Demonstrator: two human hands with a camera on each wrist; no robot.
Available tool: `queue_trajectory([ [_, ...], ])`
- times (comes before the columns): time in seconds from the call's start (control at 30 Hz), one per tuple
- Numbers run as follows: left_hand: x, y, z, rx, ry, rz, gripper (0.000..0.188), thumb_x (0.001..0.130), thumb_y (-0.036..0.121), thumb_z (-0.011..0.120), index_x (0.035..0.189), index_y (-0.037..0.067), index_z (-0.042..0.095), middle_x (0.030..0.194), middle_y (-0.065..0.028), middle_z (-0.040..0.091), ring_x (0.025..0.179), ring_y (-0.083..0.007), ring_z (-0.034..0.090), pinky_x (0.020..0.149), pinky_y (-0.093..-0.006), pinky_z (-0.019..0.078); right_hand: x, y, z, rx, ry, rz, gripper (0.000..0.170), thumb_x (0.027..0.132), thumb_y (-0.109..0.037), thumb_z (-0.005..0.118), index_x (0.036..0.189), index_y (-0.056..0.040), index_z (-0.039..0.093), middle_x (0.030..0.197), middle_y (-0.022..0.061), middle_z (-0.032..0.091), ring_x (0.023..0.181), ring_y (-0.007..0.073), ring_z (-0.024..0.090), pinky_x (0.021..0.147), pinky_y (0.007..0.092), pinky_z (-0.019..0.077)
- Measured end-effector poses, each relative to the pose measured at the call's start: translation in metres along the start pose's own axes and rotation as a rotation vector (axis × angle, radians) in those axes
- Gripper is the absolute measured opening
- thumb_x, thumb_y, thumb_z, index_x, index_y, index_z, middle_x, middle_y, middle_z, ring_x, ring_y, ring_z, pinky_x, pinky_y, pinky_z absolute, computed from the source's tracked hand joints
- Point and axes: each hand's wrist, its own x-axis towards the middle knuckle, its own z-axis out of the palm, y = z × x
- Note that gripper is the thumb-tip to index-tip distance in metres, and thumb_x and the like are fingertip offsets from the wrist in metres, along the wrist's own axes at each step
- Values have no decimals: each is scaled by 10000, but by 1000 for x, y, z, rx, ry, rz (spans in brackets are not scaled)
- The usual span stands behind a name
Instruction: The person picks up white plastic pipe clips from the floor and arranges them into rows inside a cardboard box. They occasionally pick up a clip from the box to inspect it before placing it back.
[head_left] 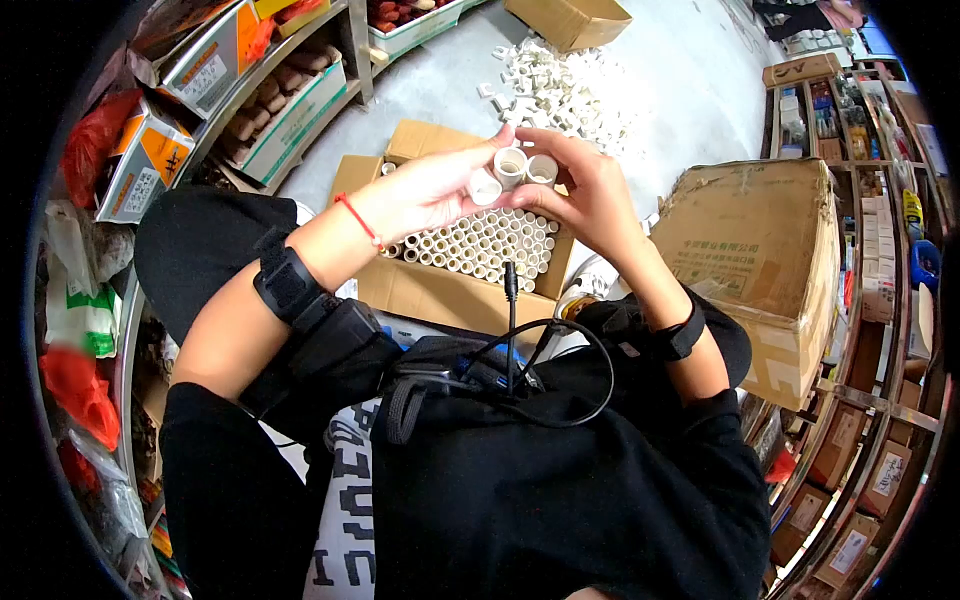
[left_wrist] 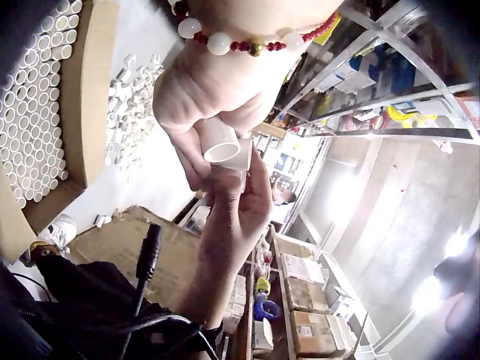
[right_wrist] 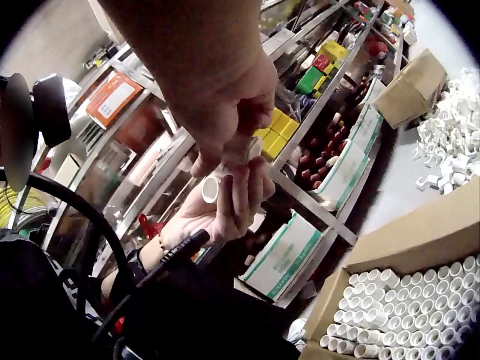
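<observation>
Over an open carton (head_left: 445, 295), both hands hold a small group of short white pipe couplings (head_left: 510, 165), open ends up, side by side in the head view. My left hand (head_left: 450, 190) has its fingers curled round the left coupling (head_left: 484, 187). From the other side, my right hand (head_left: 592, 195) grips the right coupling (head_left: 541, 170) between thumb and fingers. In the left wrist view, one coupling (left_wrist: 220, 142) juts from the left palm, with the right fingertips close by. Many similar couplings (head_left: 480, 243) stand upright in rows inside the carton below.
A loose heap of white clip-shaped pieces (head_left: 570, 95) lies on the floor beyond the carton, near a small cardboard box (head_left: 570, 20). A large closed box (head_left: 745, 240) stands at right. Loaded shelves (head_left: 860, 300) line both sides. A black cable (head_left: 512, 290) hangs before the torso.
</observation>
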Motion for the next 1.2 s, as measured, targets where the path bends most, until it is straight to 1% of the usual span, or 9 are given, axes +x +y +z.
queue_trajectory([
  [0.23,-9,1,8,18,130,36,352,844,346,469,922,5,499,834,-67,568,684,-137,604,601,-212,543,0,0,7,-64,27,-48,276,666,-177,677,897,-72,570,698,84,592,594,193,585,517,279,458],
  [0.37,-8,4,-28,139,126,124,444,840,339,483,1040,-58,473,1000,-164,557,859,-203,589,740,-229,509,3,21,20,44,2,84,297,693,-263,671,894,-63,583,664,89,608,561,157,602,518,249,466],
  [0.43,-21,9,-33,283,457,249,461,850,323,476,1049,-92,458,1028,-200,541,937,-230,562,802,-267,477,5,40,36,53,25,97,312,699,-288,664,895,-59,585,673,96,609,570,161,605,521,262,468],
  [0.53,-36,26,-58,207,507,437,467,846,310,486,1069,-97,428,1051,-213,525,967,-236,547,808,-266,478,3,48,71,-99,-92,240,295,697,-225,674,904,-35,583,737,104,615,603,175,603,541,274,472],
  [0.57,-40,35,-62,102,518,479,467,845,300,492,1075,-99,417,1063,-219,515,975,-245,542,813,-264,477,1,60,88,-131,-89,115,297,694,-246,670,887,-39,579,715,107,606,601,206,600,552,295,472],
  [0.63,-49,49,-65,-37,471,566,473,840,277,505,1066,-125,400,1103,-248,477,1011,-296,511,839,-253,468,-11,115,143,-177,-95,-2,310,690,-259,667,881,-35,570,720,111,602,624,231,600,558,315,469],
  [0.87,-62,76,-61,-91,358,614,462,844,264,498,1062,-131,396,1110,-257,468,1033,-309,494,852,-274,463,-16,146,233,-180,-81,269,318,683,-256,655,871,-22,550,793,148,587,741,308,572,645,382,460],
  [1.03,-68,86,-33,-164,352,623,394,880,273,422,1042,-86,444,1046,-182,518,994,-268,512,864,-301,437,-1,148,245,-152,-90,332,307,670,-247,672,847,-27,552,783,159,586,732,308,576,639,377,465],
  [1.2,-72,91,-27,-117,358,645,415,893,275,378,1048,-110,391,1063,-200,481,1047,-273,470,928,-311,396,-6,154,250,-148,-67,323,300,657,-205,676,852,-23,540,804,157,587,655,285,589,614,359,472],
])
